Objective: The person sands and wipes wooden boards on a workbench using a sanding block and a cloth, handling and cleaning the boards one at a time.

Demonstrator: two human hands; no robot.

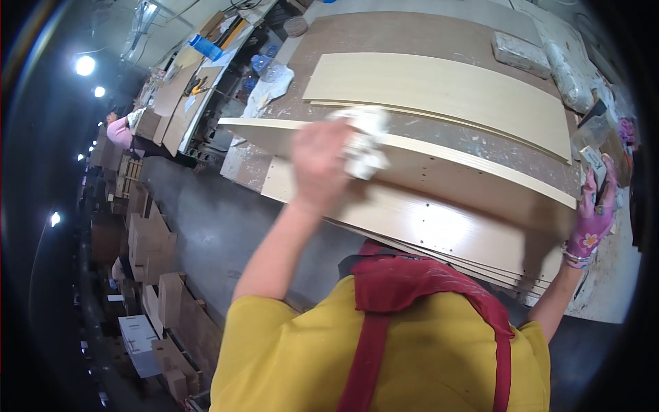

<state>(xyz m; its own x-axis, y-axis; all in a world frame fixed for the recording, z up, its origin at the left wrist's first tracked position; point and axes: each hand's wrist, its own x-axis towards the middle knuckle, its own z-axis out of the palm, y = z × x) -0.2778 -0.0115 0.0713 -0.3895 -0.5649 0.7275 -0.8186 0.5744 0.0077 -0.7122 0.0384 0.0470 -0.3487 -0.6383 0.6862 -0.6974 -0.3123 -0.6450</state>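
Observation:
A pale wooden board [480, 165] stands on its long edge on the worktable, its light top edge running across in front of me. My left hand [319, 161], bare and blurred by motion, is closed on a crumpled white cloth [367, 141] at that edge, left of its middle. At the board's right end is my right hand [592, 223] in a pink flowered glove. Its thumb and fingers lie on either side of a small pale block with a dark side [592, 159]. Another board with drilled holes [391, 202] lies flat on my side of the standing one.
Behind the standing board lie stacked pale panels [439, 86]. A wrapped whitish block [522, 55] sits at the far right. Plastic bottles [264, 65] and a white rag [271, 90] are at the left. Farther left, a person in pink [120, 132] is at another bench; cartons [147, 240] stand below.

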